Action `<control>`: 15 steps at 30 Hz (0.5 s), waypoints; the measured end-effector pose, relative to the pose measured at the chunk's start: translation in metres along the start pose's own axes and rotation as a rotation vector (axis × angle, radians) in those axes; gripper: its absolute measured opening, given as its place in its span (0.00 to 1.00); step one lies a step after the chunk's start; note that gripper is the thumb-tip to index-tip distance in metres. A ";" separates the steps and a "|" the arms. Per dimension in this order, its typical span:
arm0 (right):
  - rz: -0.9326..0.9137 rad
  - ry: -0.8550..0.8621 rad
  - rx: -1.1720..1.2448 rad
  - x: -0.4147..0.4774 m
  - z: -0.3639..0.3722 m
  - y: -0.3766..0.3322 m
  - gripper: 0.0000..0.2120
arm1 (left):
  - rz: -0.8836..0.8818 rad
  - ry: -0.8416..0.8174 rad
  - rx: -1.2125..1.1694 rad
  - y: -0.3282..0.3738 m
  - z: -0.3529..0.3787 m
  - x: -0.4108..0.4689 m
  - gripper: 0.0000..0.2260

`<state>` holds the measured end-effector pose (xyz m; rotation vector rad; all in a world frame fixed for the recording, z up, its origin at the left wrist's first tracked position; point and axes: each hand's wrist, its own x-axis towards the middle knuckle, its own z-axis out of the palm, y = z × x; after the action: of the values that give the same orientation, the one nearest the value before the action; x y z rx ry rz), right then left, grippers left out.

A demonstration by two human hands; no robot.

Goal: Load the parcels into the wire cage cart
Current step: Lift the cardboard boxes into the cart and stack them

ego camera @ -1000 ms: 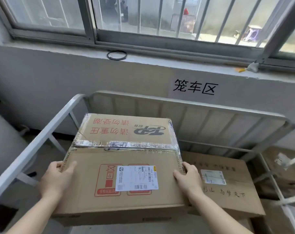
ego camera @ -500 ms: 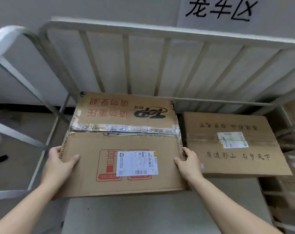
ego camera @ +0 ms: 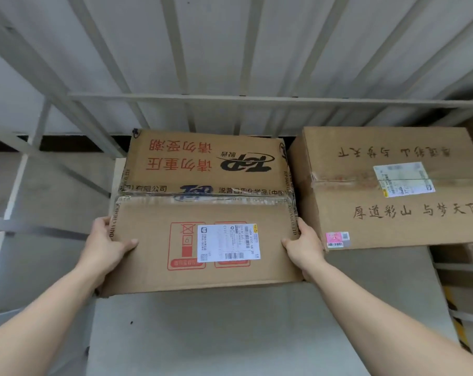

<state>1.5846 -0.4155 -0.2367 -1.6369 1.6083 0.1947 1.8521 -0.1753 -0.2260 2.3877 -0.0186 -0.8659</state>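
Nearest, reaching in from the bottom edge: two bare forearms over the smooth, matte grey floor (ego camera: 229, 335) of the cart (ego camera: 257, 99). Just beyond, clamped from either side: a brown cardboard box (ego camera: 202, 185), squat and rectangular, corners slightly crushed, flaps joined by a wrinkled, glossy strip of clear tape. Held at its near corners by the left hand (ego camera: 105, 245) and the right hand (ego camera: 304, 248), each with the thumb laid flat on the top face and the fingers curled down over the side edge. Placed at the left rear of the cart, far end close against the back bars; cannot tell whether the near edge rests on the floor or hangs just clear of it. Top face up and roughly level, tape seam running left to right, parallel to the back bars, and by the look of it along the long axis. On the near flap, a white paper label (ego camera: 228, 242) with barcodes, turned sideways, over red printed symbols; on the far flap, red characters and a black logo, upside down from here. Just beside it on the right, nearly touching: a second box (ego camera: 387, 213), same dull cardboard, taped likewise, with its own pale label (ego camera: 403, 179) and a small pink sticker (ego camera: 337, 239). Farthest: flat grey-painted metal bars, upright and crosswise, before a plain pale wall (ego camera: 216, 36).
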 end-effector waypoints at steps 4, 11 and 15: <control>0.030 -0.034 0.094 0.016 0.018 0.012 0.35 | -0.025 -0.011 0.062 -0.006 0.018 0.013 0.30; 0.049 -0.152 0.012 0.035 0.037 0.015 0.41 | -0.160 -0.165 0.087 -0.016 0.035 0.018 0.33; 0.100 -0.216 -0.071 0.033 0.041 0.010 0.34 | -0.276 -0.282 -0.094 -0.019 0.038 0.016 0.34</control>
<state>1.5986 -0.4139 -0.2880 -1.5315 1.5327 0.4694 1.8385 -0.1828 -0.2685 2.1942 0.2399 -1.2971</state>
